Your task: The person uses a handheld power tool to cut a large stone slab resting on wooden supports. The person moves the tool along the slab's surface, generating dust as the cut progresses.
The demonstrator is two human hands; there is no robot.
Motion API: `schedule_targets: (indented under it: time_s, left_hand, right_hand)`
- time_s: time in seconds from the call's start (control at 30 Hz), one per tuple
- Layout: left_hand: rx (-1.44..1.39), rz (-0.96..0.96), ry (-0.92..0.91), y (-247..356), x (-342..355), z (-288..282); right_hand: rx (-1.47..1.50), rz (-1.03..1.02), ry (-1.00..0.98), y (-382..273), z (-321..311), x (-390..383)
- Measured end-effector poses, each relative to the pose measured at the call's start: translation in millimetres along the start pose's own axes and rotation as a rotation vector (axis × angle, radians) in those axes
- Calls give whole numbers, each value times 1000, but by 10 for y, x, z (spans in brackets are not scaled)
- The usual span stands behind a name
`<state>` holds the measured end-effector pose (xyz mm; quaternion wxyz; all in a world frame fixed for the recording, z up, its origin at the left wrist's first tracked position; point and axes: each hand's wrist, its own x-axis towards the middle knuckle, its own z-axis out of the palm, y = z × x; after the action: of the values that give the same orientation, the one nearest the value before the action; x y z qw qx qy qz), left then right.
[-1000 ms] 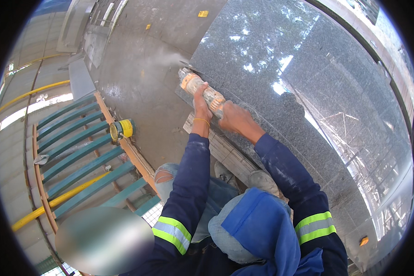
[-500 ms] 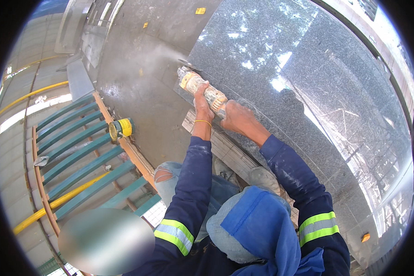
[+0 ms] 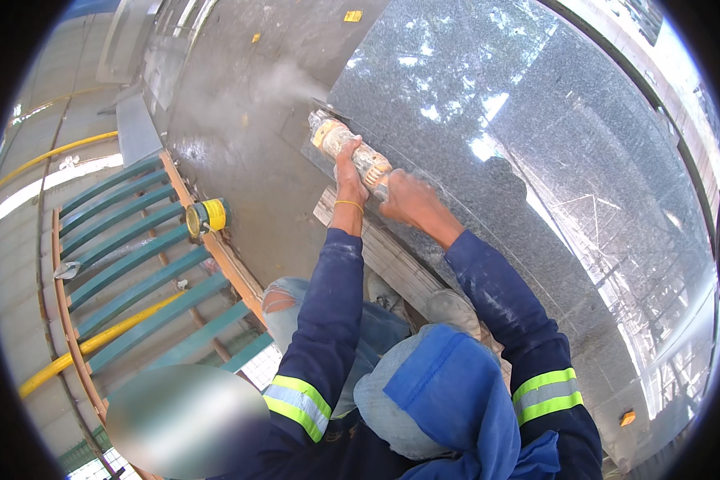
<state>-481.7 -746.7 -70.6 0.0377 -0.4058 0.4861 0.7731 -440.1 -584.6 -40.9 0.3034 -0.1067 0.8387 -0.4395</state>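
Orange and caked with dust, the grinder (image 3: 329, 134) sits by the left edge of the stone slab (image 3: 456, 104), the left hand (image 3: 350, 172) wrapped around its body and the right hand (image 3: 412, 198) grasping its rear end. A twist or loosened grip could make the disc (image 3: 322, 105) bind and kick, chipping the stone or threatening bare fingers, while thick dust (image 3: 284, 84) could hide the edge.
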Motion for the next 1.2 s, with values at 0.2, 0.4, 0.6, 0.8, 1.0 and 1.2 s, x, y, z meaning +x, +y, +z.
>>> schedule_targets:
  time_s: [0.2,0.4,0.6,0.8,1.0,1.2]
  left_hand:
    - [-15,39,18,-8,-142,53]
    - [-5,35,14,-31,-146,80]
    - [5,1,-25,38,0,-10]
    - [-11,19,3,3,-153,69]
    - [-25,9,-13,-1,-198,73]
    - [7,-1,-31,60,15,-14]
  right_hand:
    - [1,-23,-4,-91,-156,-170]
    - [15,15,-6,-76,-136,-147]
    - [43,5,-9,-143,-134,-92]
    - [4,-39,18,-43,-100,-141]
    - [3,18,-44,-127,-196,-206]
    - [11,16,-6,-133,-126,-52]
